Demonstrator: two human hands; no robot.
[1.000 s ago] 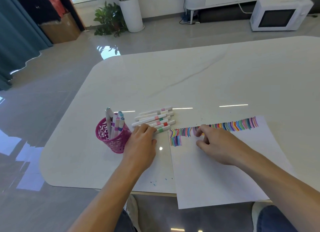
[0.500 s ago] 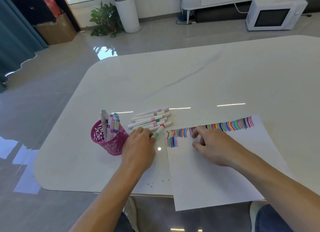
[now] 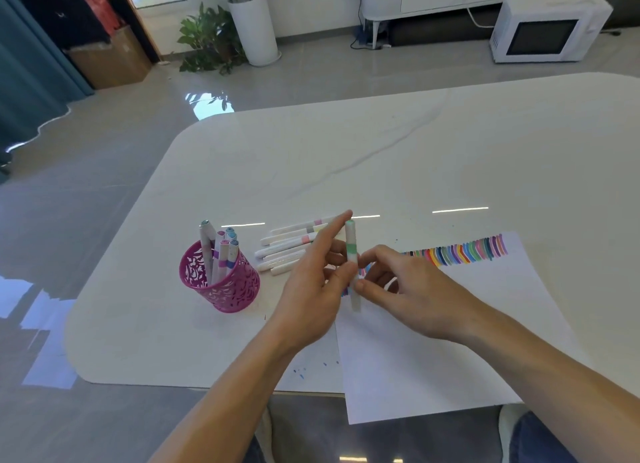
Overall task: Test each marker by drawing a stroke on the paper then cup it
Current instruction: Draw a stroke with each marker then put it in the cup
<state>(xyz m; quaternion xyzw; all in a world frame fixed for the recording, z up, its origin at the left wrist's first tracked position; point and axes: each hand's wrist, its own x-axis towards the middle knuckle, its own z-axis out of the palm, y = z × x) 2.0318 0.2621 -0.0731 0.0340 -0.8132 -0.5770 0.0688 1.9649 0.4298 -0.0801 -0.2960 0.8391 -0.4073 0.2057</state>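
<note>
Standing almost upright between both hands, the green-banded marker [image 3: 351, 241] is held just above the eleven o'clock corner of the paper [image 3: 433, 358]. The left hand [image 3: 311, 289] pinches its middle with thumb and curled fingers, the forefinger sticking out straight. The right hand [image 3: 415, 296] nips the lower end between its fingertips. To me that two-handed hold looks like getting ready to pull the cap off, one hand steadying and the other tugging, though I can't make out a cap seam.

Colour strokes [image 3: 460, 253] run along the sheet's twelve o'clock edge, so a stroke here would extend that row. The untested markers [image 3: 284, 246] lie side by side on the bench [image 3: 346, 151] at eleven o'clock from the hands. The pink cup [image 3: 221, 286] stands at nine o'clock, within the left hand's reach, with the finished markers [image 3: 218, 251] upright in it.
</note>
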